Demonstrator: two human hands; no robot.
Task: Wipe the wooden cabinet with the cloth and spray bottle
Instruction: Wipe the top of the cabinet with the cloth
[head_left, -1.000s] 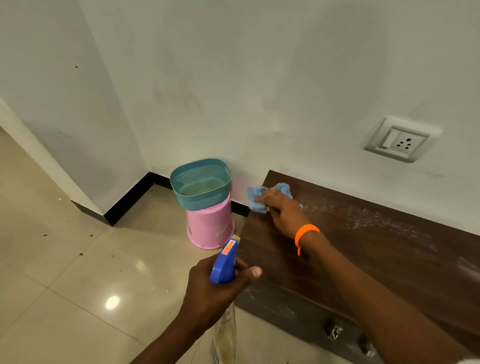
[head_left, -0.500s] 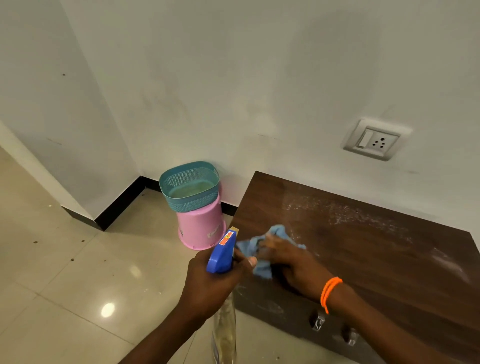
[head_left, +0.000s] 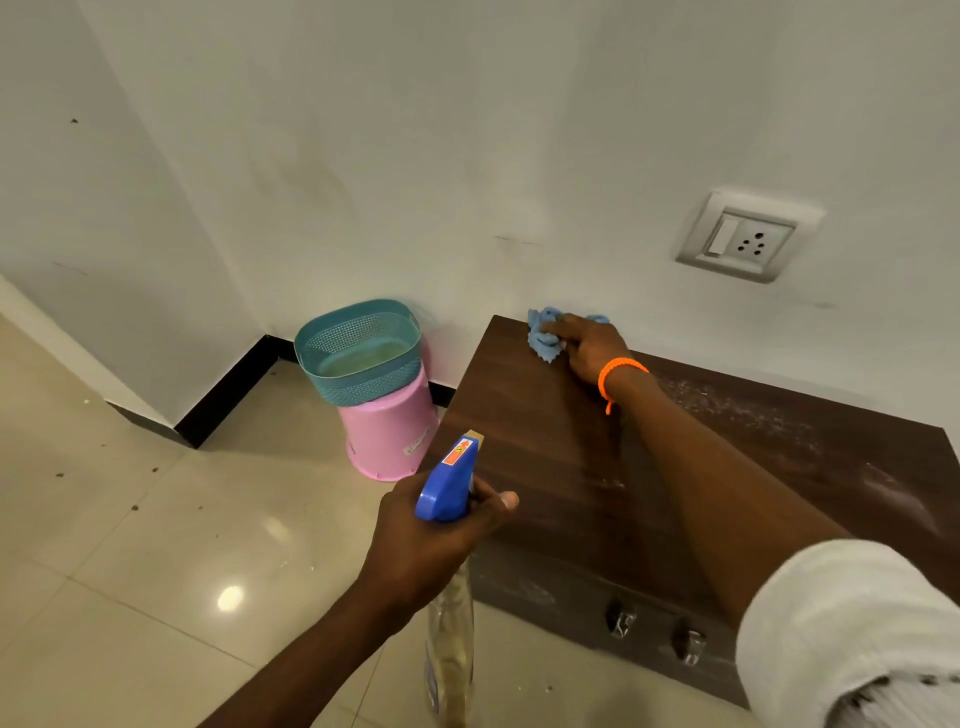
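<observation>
White walls (head_left: 467, 130) meet in corner at 9 o'clock, black skirting (head_left: 228, 387) along base. Glossy beige floor tiles (head_left: 156, 545), speckled with debris, ceiling-light glare at 7 o'clock. Switch-and-socket plate (head_left: 748, 236) on wall at 2 o'clock. Teal perforated basket (head_left: 358, 348) atop upturned pink bucket (head_left: 389, 441) near centre.

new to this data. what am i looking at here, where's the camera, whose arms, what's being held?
No robot: a person wears one wide-angle camera on the head, looking down at both bare arms. The right hand, with an orange wristband, presses a blue cloth on the far corner of the wooden cabinet; pale dusty marks show further right on its top. The left hand grips a spray bottle just off the cabinet's front edge. On the floor, a teal basket sits on an upturned pink bucket.
</observation>
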